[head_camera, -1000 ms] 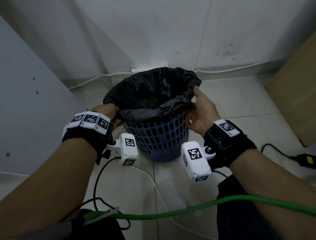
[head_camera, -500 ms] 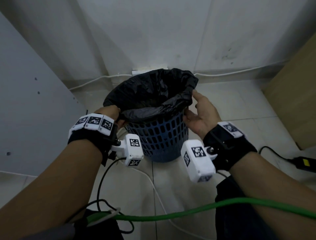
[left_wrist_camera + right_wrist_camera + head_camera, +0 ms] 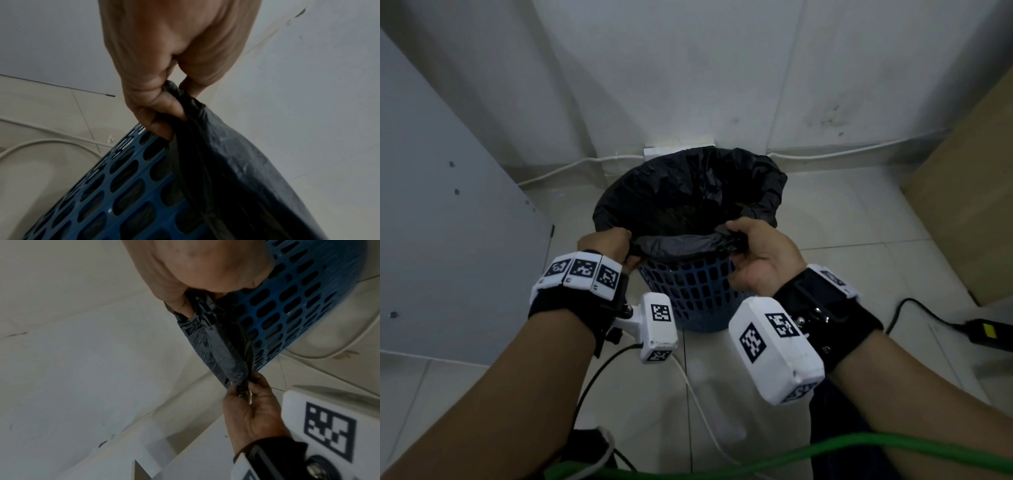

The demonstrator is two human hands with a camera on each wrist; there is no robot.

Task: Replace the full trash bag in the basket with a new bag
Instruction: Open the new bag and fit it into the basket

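Holding: we grip the black bag (image 3: pixel 688 192) rim over the blue basket (image 3: pixel 688 291).
Left hand (image 3: pixel 607 245): fingers pinching bag.
Right hand (image 3: pixel 760 253): fingers pinching bag.

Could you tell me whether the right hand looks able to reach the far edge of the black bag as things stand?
Probably yes: the right hand grips the black bag at the basket's near side, and nothing blocks its far edge.
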